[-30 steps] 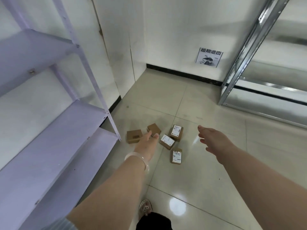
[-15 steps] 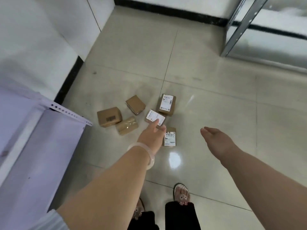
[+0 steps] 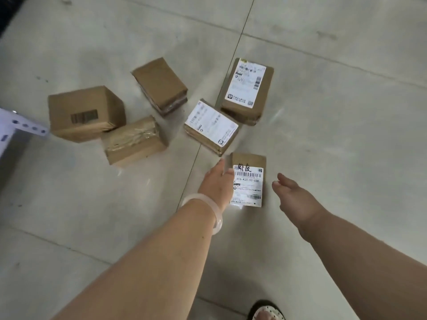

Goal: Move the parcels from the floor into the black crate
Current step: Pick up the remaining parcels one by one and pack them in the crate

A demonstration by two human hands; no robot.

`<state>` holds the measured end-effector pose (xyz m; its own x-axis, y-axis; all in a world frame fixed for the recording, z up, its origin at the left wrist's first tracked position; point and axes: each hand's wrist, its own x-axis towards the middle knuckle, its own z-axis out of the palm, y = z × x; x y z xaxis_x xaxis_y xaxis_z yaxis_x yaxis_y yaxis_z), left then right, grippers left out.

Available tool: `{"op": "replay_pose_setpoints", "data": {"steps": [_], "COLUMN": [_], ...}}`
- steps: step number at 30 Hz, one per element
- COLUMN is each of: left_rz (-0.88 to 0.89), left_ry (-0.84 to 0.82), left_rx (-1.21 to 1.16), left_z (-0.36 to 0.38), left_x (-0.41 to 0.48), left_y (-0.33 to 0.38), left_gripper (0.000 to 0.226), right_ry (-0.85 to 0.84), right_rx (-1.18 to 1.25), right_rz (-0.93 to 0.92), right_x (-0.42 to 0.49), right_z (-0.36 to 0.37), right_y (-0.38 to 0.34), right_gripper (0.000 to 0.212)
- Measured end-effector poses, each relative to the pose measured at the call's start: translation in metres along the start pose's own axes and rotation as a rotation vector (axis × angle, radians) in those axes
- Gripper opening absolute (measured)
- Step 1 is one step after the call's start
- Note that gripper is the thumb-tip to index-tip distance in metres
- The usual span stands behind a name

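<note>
- The barcode-labelled parcel (image 3: 248, 181) lies flat on the tiled floor (image 3: 335, 135), straight ahead of the person and between the two hands; it is the nearest of the six cardboard parcels in view
- The left hand (image 3: 216, 182) is the nearer one: its straight fingers reach the parcel's left edge, though I cannot tell whether they touch it or hover just above; it holds nothing
- The right hand (image 3: 292, 195) is also spread and empty, fingers straight and close together, just beside the parcel's right edge with a strip of bare floor between them
- The parcel's long axis runs away from the person, almost straight up the view; the handwritten end of its label is the far end, so the label reads upright to the person
- Its two long sides therefore face the hands, so closing in from left and right would probably take it across its short width
- Just beyond it a slanted labelled parcel (image 3: 211, 125) sits with a corner near the left fingertips, its long axis running diagonally; a tall labelled parcel (image 3: 248, 88) lies behind that
- Further left are a plain parcel (image 3: 160, 84), a taped parcel (image 3: 134, 139) and a larger box (image 3: 85, 112), well apart from both hands
- The black crate is not in view, so which way the carry must go cannot be told
</note>
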<state>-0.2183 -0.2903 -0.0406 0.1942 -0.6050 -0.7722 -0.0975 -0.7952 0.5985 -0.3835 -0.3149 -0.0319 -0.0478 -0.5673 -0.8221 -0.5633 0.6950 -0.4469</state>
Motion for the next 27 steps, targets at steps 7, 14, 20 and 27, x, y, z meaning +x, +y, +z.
{"op": "replay_pose_setpoints", "data": {"steps": [7,14,20,27], "left_rz": [-0.101,-0.13,-0.051,0.105], "left_ry": [-0.102,-0.056,0.02,0.056], "left_rx": [-0.06,-0.209,-0.36,-0.486], "left_z": [0.018,-0.031,-0.106,-0.193], "left_x": [0.004,-0.077,-0.213,-0.411], "left_y": [-0.018,0.038,0.124,0.242], "left_gripper": [0.051,0.044,0.035,0.032], "right_ry": [-0.042,-0.007,-0.06,-0.006], "right_rx": [0.156,0.116,0.053,0.108], "right_rz": [0.009,-0.108,-0.307,-0.515], "right_x": [0.008,-0.084,-0.233,-0.442], "right_z": [0.018,0.0,-0.033,-0.078], "right_y": [0.017,-0.046,-0.151,-0.263], "right_gripper": [0.055,0.03,0.045,0.042]}}
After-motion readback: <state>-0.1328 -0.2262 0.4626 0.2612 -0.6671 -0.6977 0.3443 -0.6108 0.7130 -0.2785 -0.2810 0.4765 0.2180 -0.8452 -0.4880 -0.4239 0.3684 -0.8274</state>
